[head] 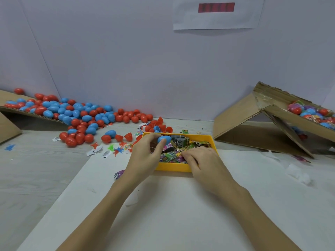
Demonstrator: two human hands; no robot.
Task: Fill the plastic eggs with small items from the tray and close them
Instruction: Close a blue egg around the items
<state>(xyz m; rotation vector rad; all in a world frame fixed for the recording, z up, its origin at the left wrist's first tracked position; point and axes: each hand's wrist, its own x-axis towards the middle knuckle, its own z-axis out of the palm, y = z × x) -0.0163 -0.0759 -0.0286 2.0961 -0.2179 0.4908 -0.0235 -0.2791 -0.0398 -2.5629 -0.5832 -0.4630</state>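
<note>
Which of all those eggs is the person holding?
The blue egg over the yellow tray. The left hand pinches it in its fingertips. All the other red and blue eggs lie loose on the table or the cardboard ramp, untouched.

Egg [164,139] in left hand [145,154]: smooth glossy blue plastic. Tray [174,167] under both hands: smooth yellow plastic, holding shiny printed wrappers [170,156]. Ramps [241,124] far left and right: matt brown corrugated cardboard. Tabletop [27,178]: pale wood-grain, matt.
</note>
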